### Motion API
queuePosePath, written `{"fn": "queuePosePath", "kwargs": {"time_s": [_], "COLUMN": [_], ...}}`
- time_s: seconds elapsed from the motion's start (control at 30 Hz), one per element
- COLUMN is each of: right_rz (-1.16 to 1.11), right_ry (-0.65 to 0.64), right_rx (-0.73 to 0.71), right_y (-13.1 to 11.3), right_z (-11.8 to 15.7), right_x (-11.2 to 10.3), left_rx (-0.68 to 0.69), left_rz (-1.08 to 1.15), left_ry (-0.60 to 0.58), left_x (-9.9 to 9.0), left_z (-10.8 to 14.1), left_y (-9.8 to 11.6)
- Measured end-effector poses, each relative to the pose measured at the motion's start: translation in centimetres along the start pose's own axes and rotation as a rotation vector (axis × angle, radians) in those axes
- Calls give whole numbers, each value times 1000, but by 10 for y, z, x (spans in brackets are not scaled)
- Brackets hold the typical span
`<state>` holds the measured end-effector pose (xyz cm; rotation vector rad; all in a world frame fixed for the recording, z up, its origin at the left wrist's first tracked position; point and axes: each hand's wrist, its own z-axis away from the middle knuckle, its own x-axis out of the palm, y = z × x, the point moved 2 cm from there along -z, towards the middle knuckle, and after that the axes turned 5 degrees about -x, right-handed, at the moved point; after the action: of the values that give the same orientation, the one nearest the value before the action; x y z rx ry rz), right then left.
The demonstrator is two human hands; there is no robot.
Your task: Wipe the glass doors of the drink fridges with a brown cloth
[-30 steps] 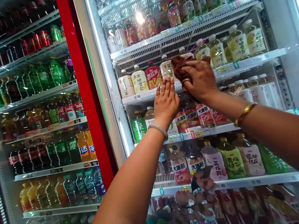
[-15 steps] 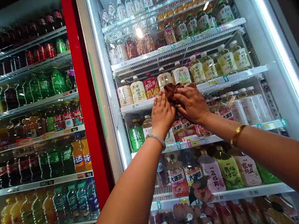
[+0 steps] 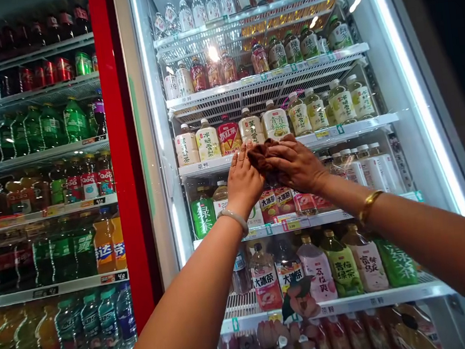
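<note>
Against the glass door of a lit drinks fridge, my right hand (image 3: 301, 164) presses a crumpled brown cloth (image 3: 261, 159), its fingers bent over the cloth. My left hand (image 3: 245, 180) lies flat on the glass just left of the cloth, fingers stretched upward and touching or nearly touching its edge. A pale bangle (image 3: 235, 220) circles the left wrist and a gold bangle (image 3: 369, 207) the right. Behind the glass, level with the hands, is a shelf edge (image 3: 357, 125) carrying bottled teas, among them a red-labelled bottle (image 3: 228, 135).
To the left stands a second fridge with a red frame (image 3: 124, 153), its shelves full of bottles and cans. A bright light strip (image 3: 415, 86) runs down the right side. Pink flowers (image 3: 303, 295) show faintly over the lower shelves, seemingly reflected in the glass.
Both hands and the cloth have slid slightly down the glass relative to the bottles behind. The whole view has shifted a little, with the fridges now further left.
</note>
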<state>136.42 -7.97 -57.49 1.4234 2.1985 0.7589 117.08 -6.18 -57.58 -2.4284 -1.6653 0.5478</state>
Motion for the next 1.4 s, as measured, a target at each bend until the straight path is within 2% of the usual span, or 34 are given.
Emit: {"fn": "queuePosePath", "kwargs": {"time_s": [0.03, 0.07, 0.1, 0.2, 0.27, 0.3, 0.37, 0.43, 0.47, 0.53, 0.6, 0.67, 0.73, 0.8, 0.87, 0.9, 0.97, 1.03, 1.1, 1.2, 1.27, 1.33, 1.4], "right_rz": [-35, -52, -42, 102, 157, 147, 86, 29, 16, 37, 111, 189, 207, 167, 132, 135, 182, 229, 236, 182, 157, 188, 259], "right_ry": [-37, -54, -44, 102, 137, 107, 5, -78, -95, -64, 34, 133, 160, 104, 45, 41, 107, 183, 202, 130, 84, 109, 198], "right_rx": [-89, -119, -85, 242, 352, 324, 174, 42, 28, 119, 292, 429, 435, 323, 236, 239, 348, 481, 526, 358, 269, 348, 516], "right_y": [7, 16, 25, 34, 22, 15, 6, 12, 19, 37, 51, 57, 58, 63, 74, 80, 90, 91, 84, 77, 84, 99, 109], "right_z": [7, 12, 15, 8, 0, -2, 0, 9, 15, 23, 26, 28, 35, 46, 59, 62, 62, 55, 51, 63, 77, 82, 75], "right_x": [-6, -12, -16, -15, -5, -1, 1, -6, -10, -18, -19, -16, -16, -24, -36, -41, -45, -40, -34, -38, -47, -53, -50], "left_rx": [-1, -6, -10, -13, -19, -25, -56, -118, -143, -142, -129, -186, -245, -190, -47, 24, 111, 111, 72, 55, 69, 84, 84], "left_rz": [4, 10, 16, 28, 37, 44, 62, 80, 89, 103, 105, 102, 111, 135, 158, 167, 178, 188, 195, 192, 179, 163, 158], "left_ry": [5, 13, 20, 28, 21, 14, 6, 12, 18, 18, -4, -13, 18, 67, 88, 85, 74, 73, 82, 82, 66, 49, 42], "left_x": [0, -1, -1, -1, -1, -1, -2, -1, 1, 5, 11, 16, 20, 23, 27, 28, 32, 35, 37, 37, 35, 34, 33], "left_z": [0, 0, 0, -1, 0, -1, -3, -11, -17, -33, -50, -62, -66, -63, -57, -55, -53, -54, -55, -56, -55, -55, -56], "left_y": [1, 1, 2, 2, 3, 4, 9, 22, 32, 56, 81, 98, 107, 111, 114, 115, 117, 117, 116, 116, 117, 118, 119]}}
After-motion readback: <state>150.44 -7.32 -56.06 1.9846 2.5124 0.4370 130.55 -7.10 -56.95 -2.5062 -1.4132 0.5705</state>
